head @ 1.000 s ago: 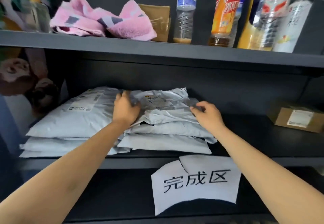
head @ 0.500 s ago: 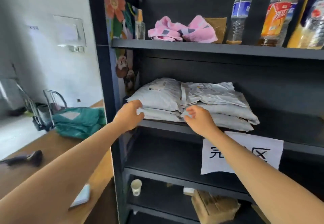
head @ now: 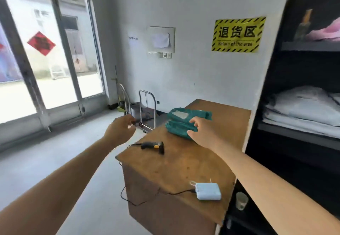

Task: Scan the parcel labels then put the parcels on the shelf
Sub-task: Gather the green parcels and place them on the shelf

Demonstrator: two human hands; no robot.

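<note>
Green parcels [head: 181, 121] with a white label lie stacked at the far end of a wooden table [head: 184, 164]. My right hand [head: 200, 133] hovers just in front of them, fingers spread, holding nothing. My left hand [head: 119, 130] hangs in the air left of the table, fingers loosely curled and empty. A black and yellow handheld scanner [head: 153, 146] lies on the table's left side between my hands. White parcels [head: 305, 106] are piled on the dark shelf [head: 298, 137] at the right.
A light blue power bank [head: 207, 191] with a cable sits at the table's near edge. A metal hand trolley [head: 145, 111] stands on the floor behind the table. A paper cup [head: 241, 200] stands low on the shelf. Glass doors fill the left wall.
My view has swung left from the shelf to the table. Both hands have left the white parcels on the shelf; the right one now reaches toward the green parcels.
</note>
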